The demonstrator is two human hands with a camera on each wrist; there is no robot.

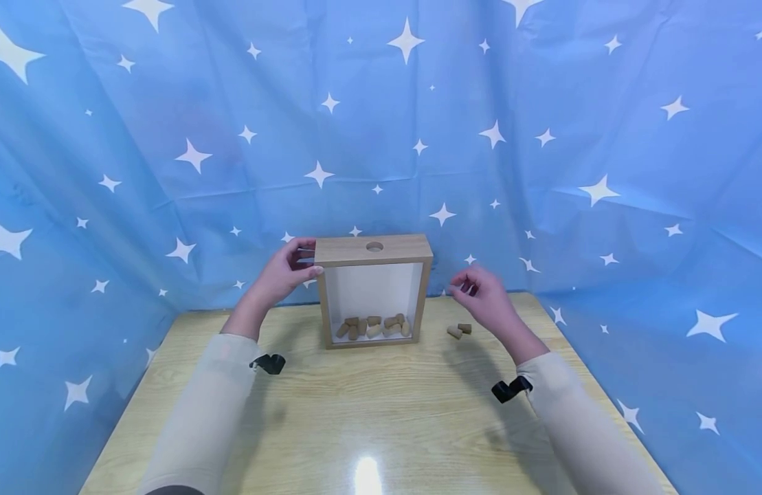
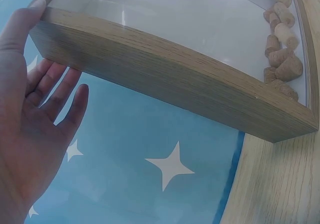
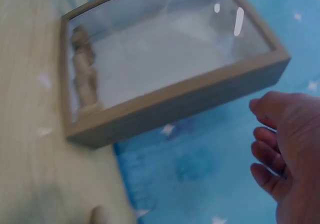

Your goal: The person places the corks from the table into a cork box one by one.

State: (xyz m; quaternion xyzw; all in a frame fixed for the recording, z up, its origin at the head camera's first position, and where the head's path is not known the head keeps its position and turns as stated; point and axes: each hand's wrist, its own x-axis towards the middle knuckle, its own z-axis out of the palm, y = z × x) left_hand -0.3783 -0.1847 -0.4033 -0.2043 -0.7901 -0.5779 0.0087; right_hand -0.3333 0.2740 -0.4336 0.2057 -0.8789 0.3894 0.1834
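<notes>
A wooden shadow box (image 1: 373, 251) with a clear front and a round hole in its top stands upright near the back of the table. Several corks (image 1: 374, 331) lie along its bottom, heaped at one end in the left wrist view. My left hand (image 1: 290, 270) holds the box's upper left corner, thumb on the front edge and fingers behind (image 2: 52, 87). Off to the right of the box, my right hand (image 1: 482, 294) hovers above the table with loosely bent fingers; nothing shows between them. Two loose corks (image 1: 455, 332) lie on the table below it.
The light wood table (image 1: 368, 405) reaches back to a blue curtain (image 1: 381, 137) with white stars, which also hangs on both sides. Black straps (image 1: 510, 390) dangle at both sleeves. The right wrist view is blurred.
</notes>
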